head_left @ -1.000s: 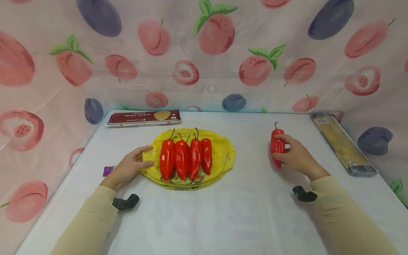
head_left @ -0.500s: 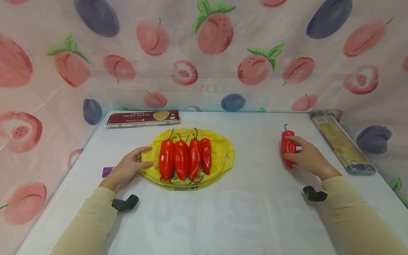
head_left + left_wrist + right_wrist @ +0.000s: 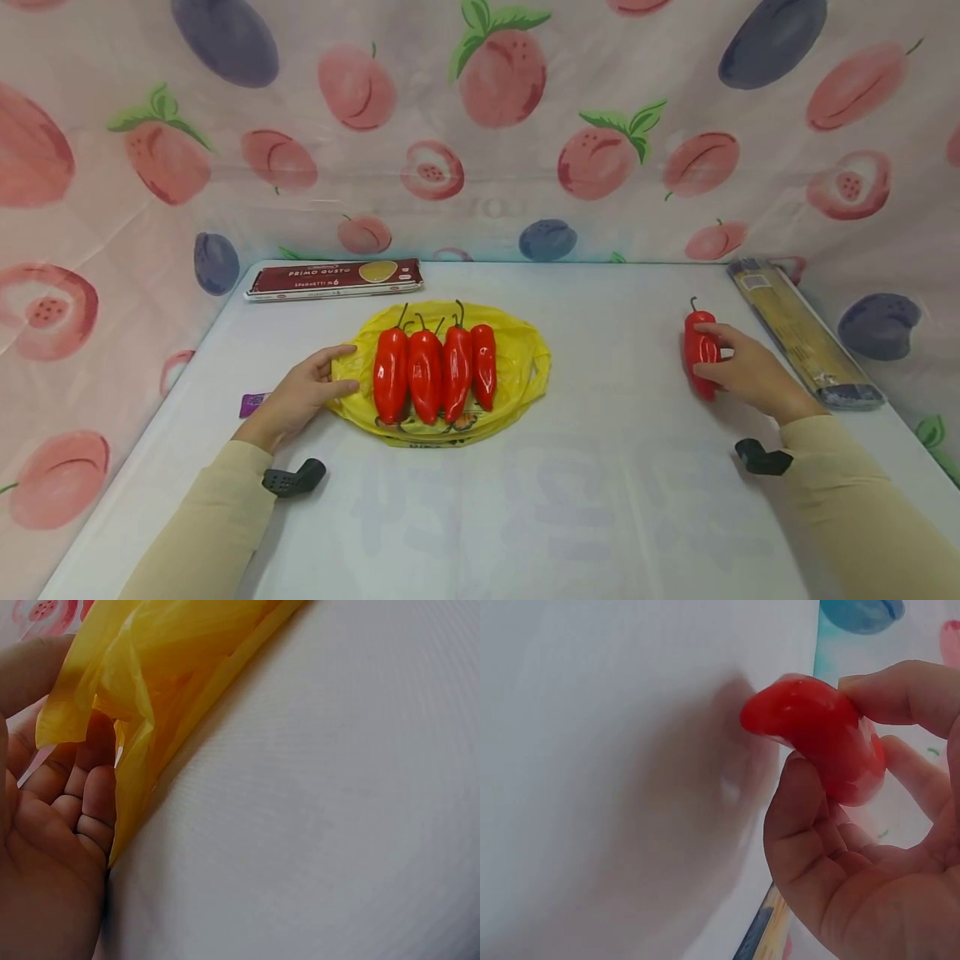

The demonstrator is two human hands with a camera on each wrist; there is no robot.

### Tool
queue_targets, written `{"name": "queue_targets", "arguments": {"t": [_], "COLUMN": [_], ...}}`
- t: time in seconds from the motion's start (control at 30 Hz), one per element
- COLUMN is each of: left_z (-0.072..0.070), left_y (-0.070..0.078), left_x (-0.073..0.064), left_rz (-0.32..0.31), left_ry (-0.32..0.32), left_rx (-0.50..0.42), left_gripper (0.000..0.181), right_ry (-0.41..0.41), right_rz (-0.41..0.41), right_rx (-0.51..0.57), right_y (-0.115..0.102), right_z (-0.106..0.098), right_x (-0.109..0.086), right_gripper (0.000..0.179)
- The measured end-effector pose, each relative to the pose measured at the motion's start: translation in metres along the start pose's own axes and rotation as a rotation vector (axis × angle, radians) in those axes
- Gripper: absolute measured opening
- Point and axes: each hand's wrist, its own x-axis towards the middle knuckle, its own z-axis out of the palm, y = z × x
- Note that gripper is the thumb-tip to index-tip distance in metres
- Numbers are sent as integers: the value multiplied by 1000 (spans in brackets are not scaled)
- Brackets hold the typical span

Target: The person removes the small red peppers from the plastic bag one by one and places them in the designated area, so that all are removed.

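My left hand (image 3: 300,387) holds the left edge of a flattened yellow plastic bag (image 3: 521,358). In the left wrist view, the thumb lies on a yellow flap (image 3: 64,724) and the other fingers curl behind the film. Several glossy red peppers (image 3: 425,375) with dark stems lie side by side on the bag, stems pointing away. Farther right, my right hand (image 3: 753,371) pinches one red pepper (image 3: 701,351) between thumb and fingers, its stem also pointing away. That pepper's tip (image 3: 761,716) shows over the white surface in the right wrist view, with a shadow beside it.
A dark red spaghetti pack (image 3: 337,281) lies at the back left. Along the right edge lies a clear pack of spaghetti (image 3: 802,333), right of my right hand. A small purple packet (image 3: 252,405) is partly behind my left hand. Fruit-printed cloth (image 3: 495,167) walls the back and sides.
My right hand has moved to the right with the pepper in it, closer to the clear spaghetti pack. The left hand and the peppers on the bag stay in place.
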Motion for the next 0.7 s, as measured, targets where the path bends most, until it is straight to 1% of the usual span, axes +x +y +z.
{"name": "queue_targets", "arguments": {"t": [0.13, 0.4, 0.5, 0.7], "left_z": [0, 0, 0, 0], "left_y": [0, -1, -1, -1], "left_x": [0, 1, 1, 0], "left_rz": [1, 4, 4, 7], "left_ry": [2, 8, 10, 8], "left_rx": [-2, -4, -1, -1], "left_gripper": [72, 72, 72, 72], "right_ry": [0, -23, -33, -12], "right_rz": [2, 56, 72, 97], "right_rx": [-7, -16, -35, -48], "right_y": [6, 14, 17, 22], "right_z": [-2, -9, -12, -16], "right_x": [0, 0, 0, -1], "right_gripper": [81, 85, 87, 88]}}
